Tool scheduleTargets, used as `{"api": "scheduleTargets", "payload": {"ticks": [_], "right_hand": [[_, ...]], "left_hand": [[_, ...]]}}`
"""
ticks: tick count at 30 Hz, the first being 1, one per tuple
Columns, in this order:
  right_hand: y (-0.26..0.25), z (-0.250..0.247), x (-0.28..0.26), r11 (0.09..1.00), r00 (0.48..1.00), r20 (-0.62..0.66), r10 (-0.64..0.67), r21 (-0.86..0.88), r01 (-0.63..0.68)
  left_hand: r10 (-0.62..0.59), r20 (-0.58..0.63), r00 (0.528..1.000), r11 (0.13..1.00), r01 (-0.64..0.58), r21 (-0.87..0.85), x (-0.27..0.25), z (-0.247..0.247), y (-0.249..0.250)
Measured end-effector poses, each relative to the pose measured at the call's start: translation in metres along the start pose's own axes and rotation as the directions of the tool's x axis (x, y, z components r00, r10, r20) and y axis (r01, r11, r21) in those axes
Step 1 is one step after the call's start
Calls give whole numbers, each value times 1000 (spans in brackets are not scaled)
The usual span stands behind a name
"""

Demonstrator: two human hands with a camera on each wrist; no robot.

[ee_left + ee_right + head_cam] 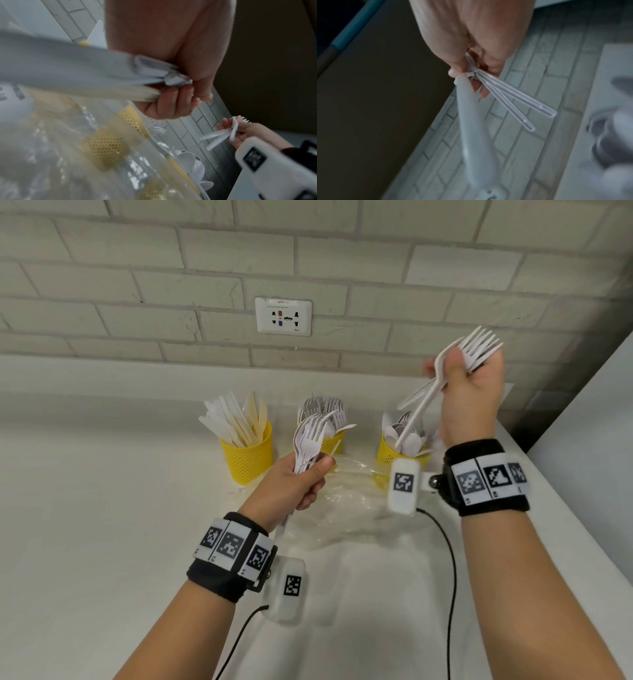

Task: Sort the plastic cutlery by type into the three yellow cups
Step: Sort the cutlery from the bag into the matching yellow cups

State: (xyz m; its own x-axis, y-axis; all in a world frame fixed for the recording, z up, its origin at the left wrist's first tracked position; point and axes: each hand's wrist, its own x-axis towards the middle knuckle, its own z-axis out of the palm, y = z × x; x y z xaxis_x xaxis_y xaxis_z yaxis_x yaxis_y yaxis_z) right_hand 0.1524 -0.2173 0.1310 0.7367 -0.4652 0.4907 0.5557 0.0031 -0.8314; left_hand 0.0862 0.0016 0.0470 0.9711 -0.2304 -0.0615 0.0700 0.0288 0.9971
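While both hands are full of forks, the move ahead turns on how each bunch lies against the middle cup (330, 441), the yellow one already bristling with forks. The left bunch of forks (310, 440) stands nearly upright, tines up and handles running down through the fist, and it sits just in front of that cup, so close in the head view that the tines overlap it. The left hand (298, 486) is clenched round the handles, thumb pressed across them. The right bunch of forks (459, 361) is held high and well off to the right, above the right cup (385, 453), which holds spoons; its long axis slants, tines up and to the right, handles fanning down and to the left toward that spoon cup. The right hand (472, 392) pinches this bunch near the necks, fingers curled round it. By my judgement the left hand is much the nearer to the fork cup, though it would need to turn its bunch handles-first or lift over the rim. Left of these, the left cup (247, 458) holds knives, and a crumpled clear plastic bag (346, 494) lies on the white counter (102, 508) before the cups.
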Motion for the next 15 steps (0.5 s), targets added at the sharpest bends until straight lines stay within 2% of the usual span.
{"api": "scheduleTargets", "payload": {"ticks": [2, 6, 11, 15], "right_hand": [[5, -13, 12, 973, 996, 11, -84, -215, 84], [23, -34, 26, 821, 985, 79, -151, -546, 170], [31, -37, 27, 744, 947, 104, -304, -595, 304], [35, -25, 23, 765, 931, 128, -342, -537, 354]], "left_hand": [[3, -14, 1000, 1000, -3, -6, 0, -1, 1], [6, -33, 999, 1000, -7, -14, -1, -3, 2], [9, -57, 998, 1000, -9, -7, 1, -4, 3], [2, -63, 998, 1000, -4, -30, 2, -3, 4]]}}
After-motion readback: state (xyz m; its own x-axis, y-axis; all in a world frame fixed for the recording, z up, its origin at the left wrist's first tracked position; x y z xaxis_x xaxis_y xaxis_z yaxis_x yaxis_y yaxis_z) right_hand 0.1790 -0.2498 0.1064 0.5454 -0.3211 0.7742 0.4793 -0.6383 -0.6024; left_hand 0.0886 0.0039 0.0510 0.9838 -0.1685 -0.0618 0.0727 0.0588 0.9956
